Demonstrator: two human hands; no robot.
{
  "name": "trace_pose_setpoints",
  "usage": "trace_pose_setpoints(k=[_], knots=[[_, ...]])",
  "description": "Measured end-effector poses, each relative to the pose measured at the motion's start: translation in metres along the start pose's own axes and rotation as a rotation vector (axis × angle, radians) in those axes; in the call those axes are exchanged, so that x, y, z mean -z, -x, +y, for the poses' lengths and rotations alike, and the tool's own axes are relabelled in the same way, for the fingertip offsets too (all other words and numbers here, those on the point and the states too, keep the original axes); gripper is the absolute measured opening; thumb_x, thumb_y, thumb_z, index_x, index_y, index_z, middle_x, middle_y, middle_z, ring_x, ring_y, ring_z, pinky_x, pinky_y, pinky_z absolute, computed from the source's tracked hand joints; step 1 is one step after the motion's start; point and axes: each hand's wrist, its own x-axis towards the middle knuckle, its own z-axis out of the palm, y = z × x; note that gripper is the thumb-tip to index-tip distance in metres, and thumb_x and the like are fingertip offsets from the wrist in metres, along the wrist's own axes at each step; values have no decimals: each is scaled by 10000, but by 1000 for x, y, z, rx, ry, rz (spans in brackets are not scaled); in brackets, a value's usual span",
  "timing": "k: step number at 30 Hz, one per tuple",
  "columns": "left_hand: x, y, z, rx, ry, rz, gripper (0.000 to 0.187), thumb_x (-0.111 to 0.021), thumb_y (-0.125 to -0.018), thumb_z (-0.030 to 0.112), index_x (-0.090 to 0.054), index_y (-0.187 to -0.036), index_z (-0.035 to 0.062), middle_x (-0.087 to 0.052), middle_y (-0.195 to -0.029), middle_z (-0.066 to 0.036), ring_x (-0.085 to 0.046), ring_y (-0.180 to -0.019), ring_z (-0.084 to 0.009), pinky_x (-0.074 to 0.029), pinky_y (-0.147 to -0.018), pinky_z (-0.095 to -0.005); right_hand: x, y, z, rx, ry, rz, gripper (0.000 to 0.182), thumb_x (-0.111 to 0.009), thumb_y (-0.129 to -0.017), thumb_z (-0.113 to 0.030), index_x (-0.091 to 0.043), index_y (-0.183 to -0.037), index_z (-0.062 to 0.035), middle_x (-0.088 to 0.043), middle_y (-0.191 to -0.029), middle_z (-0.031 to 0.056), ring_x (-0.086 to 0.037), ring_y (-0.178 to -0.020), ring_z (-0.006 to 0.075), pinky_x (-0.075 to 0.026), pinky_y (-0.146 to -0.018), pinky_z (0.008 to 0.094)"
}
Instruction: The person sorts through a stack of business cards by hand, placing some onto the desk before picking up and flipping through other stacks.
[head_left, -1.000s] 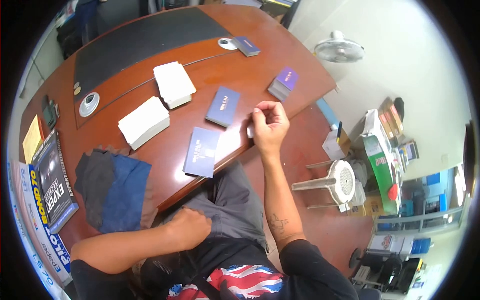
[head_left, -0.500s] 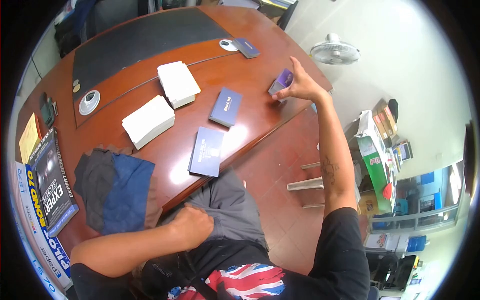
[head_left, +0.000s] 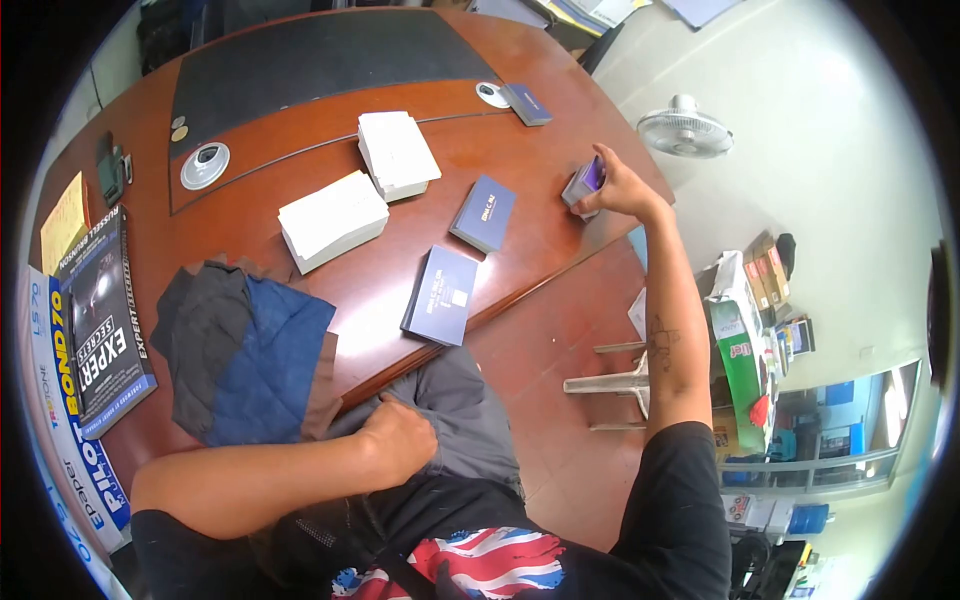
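My right hand [head_left: 628, 190] reaches to the far right of the desk, thumb and fingers closed around a small stack of cards [head_left: 582, 186] with a purple top. Curled into a fist, my left hand [head_left: 402, 440] rests on my lap against the grey trousers; nothing shows in it. Between my hands on the desk lie a dark blue stack of cards [head_left: 441, 297] near the edge and a second blue stack of cards [head_left: 484, 215] behind it. Another blue stack [head_left: 527, 104] sits farther back, beside a round cable cover [head_left: 492, 95].
Two white card stacks [head_left: 335, 222] stand mid-desk. A folded blue and dark grey cloth [head_left: 265, 350] lies at the near left, with a black book [head_left: 105, 330] and paper reams beyond. Right of the desk are a white fan [head_left: 686, 130] and a plastic chair [head_left: 605, 385].
My right hand's fingers have closed in from a wide spread onto the purple-topped stack. The view has shifted slightly, while my left hand stays on my lap.
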Motion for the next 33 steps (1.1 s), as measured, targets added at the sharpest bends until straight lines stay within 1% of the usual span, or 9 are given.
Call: trace_pose_setpoints(k=[8,14,17,20,21,24,26,29,33], knots=[[3,1,-4,16,55,-56,271,-702,-832,181,-758,-1065,55,-745,-1097,-150,-712,-1053,-302,-520,-956,-529,9,0,-1,-26,69,-28,1219,-903,-516,-354,-318,-1546,-63,-523,-1447,208,-490,-1365,329,-406,-1131,391],[6,0,-2,15,25,-68,273,-678,-855,179,-757,-1087,61,-746,-1102,-143,-710,-1053,-309,-519,-954,-542,19,2,-12,-13,134,-83,1159,-910,-621,-335,-285,-1557,-57,-474,-1466,252,-435,-1405,357,-364,-1154,419],[-3,-3,0,-24,-5,-3,287,-706,-809,177,-740,-1057,37,-733,-1050,-172,-716,-979,-288,-540,-880,-489,21,-11,-22,89,-161,194,993,-877,-704,-357,-393,-1510,-39,-514,-1432,238,-464,-1383,340,-396,-1123,425],[1,-4,0,-19,14,-39,329,-694,-825,189,-732,-1107,23,-725,-1103,-188,-701,-1044,-313,-514,-959,-549,20,-19,-60,257,-137,327,843,-871,-741,-341,-500,-1427,-22,-563,-1391,219,-535,-1316,307,-466,-1061,398],[2,-4,0,-18,25,-43,320,-686,-832,189,-735,-1100,22,-724,-1105,-190,-699,-1051,-316,-512,-958,-558,21,-11,-84,372,-133,278,683,-831,-776,-260,-568,-1361,-24,-643,-1281,186,-595,-1235,303,-488,-1025,405],[3,-4,-2,-14,42,-45,299,-661,-853,187,-743,-1085,17,-723,-1111,-196,-692,-1068,-326,-506,-953,-580,16,-5,-127,432,-45,90,610,-794,-776,-189,-597,-1332,-35,-685,-1194,177,-629,-1171,318,-496,-1009,406],[0,-5,-1,-16,32,-31,292,-646,-864,181,-748,-1079,13,-721,-1111,-200,-688,-1072,-333,-502,-948,-592,10,-28,-128,348,-23,157,596,-745,-771,-127,-596,-1340,-38,-680,-1204,200,-633,-1170,336,-499,-1006,400],[3,-4,1,15,4,-34,255,-663,-881,153,-760,-1107,87,-746,-1110,-102,-703,-1064,-290,-519,-902,-508,1,-72,-117,137,-17,253,668,-759,-754,-142,-556,-1377,-12,-660,-1253,216,-622,-1201,339,-495,-1008,405],[-2,-9,-1,-13,72,-19,303,-634,-868,170,-746,-1085,-8,-708,-1129,-235,-667,-1099,-390,-517,-937,-558,-15,-129,-80,-56,-30,253,758,-798,-736,-192,-510,-1404,20,-642,-1289,225,-620,-1205,347,-488,-999,412]])
